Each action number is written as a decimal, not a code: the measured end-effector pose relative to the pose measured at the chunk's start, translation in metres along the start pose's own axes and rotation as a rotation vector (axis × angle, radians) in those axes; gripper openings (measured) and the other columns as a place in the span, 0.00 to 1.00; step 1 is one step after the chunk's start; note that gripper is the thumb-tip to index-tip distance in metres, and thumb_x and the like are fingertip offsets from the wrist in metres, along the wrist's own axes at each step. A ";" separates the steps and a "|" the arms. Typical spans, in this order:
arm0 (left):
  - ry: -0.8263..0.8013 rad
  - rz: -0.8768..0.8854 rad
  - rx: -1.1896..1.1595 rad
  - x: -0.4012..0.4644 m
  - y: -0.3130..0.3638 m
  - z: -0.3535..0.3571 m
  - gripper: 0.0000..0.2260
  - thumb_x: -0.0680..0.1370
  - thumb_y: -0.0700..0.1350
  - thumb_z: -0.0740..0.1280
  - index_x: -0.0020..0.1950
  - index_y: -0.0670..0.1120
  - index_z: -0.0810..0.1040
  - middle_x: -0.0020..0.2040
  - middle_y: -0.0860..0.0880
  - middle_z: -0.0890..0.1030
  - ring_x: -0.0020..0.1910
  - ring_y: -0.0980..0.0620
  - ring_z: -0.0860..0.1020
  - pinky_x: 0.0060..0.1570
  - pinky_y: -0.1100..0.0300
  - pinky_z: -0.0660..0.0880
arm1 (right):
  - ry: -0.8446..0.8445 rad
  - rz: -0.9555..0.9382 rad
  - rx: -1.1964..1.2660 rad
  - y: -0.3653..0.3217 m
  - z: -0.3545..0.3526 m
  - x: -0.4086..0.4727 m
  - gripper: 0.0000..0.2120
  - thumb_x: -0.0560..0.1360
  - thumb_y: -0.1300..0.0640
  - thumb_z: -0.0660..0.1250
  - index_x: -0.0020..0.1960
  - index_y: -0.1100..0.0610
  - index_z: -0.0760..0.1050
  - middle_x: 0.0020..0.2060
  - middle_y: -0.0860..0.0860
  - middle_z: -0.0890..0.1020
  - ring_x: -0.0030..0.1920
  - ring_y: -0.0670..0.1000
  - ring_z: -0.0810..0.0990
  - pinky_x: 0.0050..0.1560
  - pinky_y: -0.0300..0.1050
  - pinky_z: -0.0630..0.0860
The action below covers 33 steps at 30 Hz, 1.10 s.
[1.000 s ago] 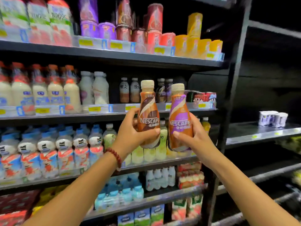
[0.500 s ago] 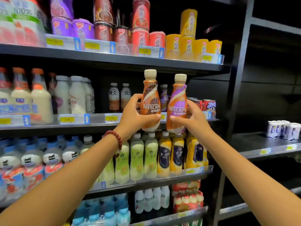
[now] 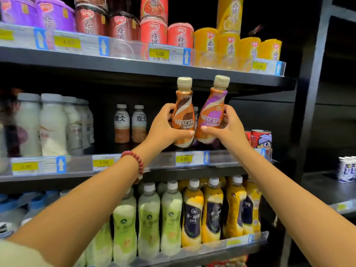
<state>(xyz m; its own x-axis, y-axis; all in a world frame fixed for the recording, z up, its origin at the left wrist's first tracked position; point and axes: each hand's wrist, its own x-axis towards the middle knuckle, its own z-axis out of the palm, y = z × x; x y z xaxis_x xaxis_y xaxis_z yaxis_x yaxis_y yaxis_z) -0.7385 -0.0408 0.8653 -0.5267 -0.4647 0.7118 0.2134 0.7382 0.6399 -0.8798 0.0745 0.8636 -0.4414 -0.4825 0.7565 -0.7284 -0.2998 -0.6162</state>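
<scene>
Both hands are up at the middle shelf [image 3: 48, 177], each wrapped round a Nescafé bottle. The left hand [image 3: 163, 130] holds the brown-banded bottle [image 3: 184, 110] upright. The right hand [image 3: 228, 128] holds the purple-banded bottle [image 3: 212, 110], its cap leaning to the right. The pair hang side by side just above the shelf's price rail [image 3: 192, 158], so close low down that I can't tell whether they touch. The thumbs lie across the fronts and cover the lower labels, and most of each hand's fingers are hidden behind the bottles. The small print under the brand name is too blurred to read. A red bead bracelet [image 3: 137, 164] circles the left wrist. The red cans [image 3: 260, 138] to the right are partly hidden by the right wrist, and the white bottles [image 3: 48, 126] at far left are smeared.
</scene>
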 end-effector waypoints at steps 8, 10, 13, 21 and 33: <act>-0.067 -0.192 0.243 0.032 -0.027 0.017 0.29 0.62 0.43 0.80 0.58 0.45 0.69 0.47 0.53 0.76 0.48 0.54 0.76 0.44 0.63 0.73 | -0.126 0.147 -0.186 0.038 0.008 0.029 0.28 0.63 0.60 0.78 0.54 0.57 0.64 0.47 0.48 0.74 0.49 0.48 0.74 0.39 0.34 0.71; -0.096 -0.242 0.297 0.039 -0.031 0.019 0.27 0.62 0.44 0.80 0.55 0.46 0.69 0.46 0.51 0.77 0.48 0.52 0.77 0.43 0.62 0.74 | -0.187 0.207 -0.205 0.044 0.009 0.036 0.28 0.63 0.61 0.79 0.54 0.57 0.64 0.47 0.49 0.75 0.48 0.49 0.76 0.38 0.35 0.73; -0.144 -0.282 0.345 0.044 -0.037 0.027 0.29 0.63 0.44 0.80 0.56 0.45 0.68 0.50 0.48 0.77 0.50 0.49 0.78 0.44 0.58 0.74 | -0.318 0.278 -0.210 0.054 0.008 0.042 0.30 0.63 0.62 0.78 0.59 0.60 0.67 0.53 0.56 0.79 0.51 0.54 0.80 0.48 0.47 0.80; -0.215 -0.467 0.320 0.046 -0.044 0.040 0.31 0.67 0.41 0.77 0.61 0.46 0.62 0.54 0.46 0.74 0.56 0.46 0.75 0.52 0.48 0.78 | -0.355 0.361 -0.228 0.067 0.013 0.044 0.27 0.65 0.62 0.77 0.60 0.60 0.69 0.51 0.54 0.78 0.51 0.53 0.78 0.47 0.44 0.77; -0.182 -0.303 0.796 0.033 -0.029 0.027 0.25 0.70 0.54 0.73 0.61 0.45 0.72 0.55 0.48 0.79 0.54 0.49 0.78 0.51 0.57 0.75 | -0.195 0.052 -0.677 0.047 -0.005 0.023 0.16 0.75 0.53 0.67 0.58 0.59 0.70 0.54 0.55 0.78 0.52 0.54 0.78 0.50 0.48 0.77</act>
<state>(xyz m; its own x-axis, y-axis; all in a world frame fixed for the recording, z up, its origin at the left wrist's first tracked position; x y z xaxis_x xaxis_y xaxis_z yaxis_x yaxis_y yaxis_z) -0.7842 -0.0644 0.8628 -0.6056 -0.6614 0.4424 -0.5600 0.7493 0.3536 -0.9264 0.0533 0.8527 -0.4287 -0.6399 0.6377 -0.9027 0.2749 -0.3311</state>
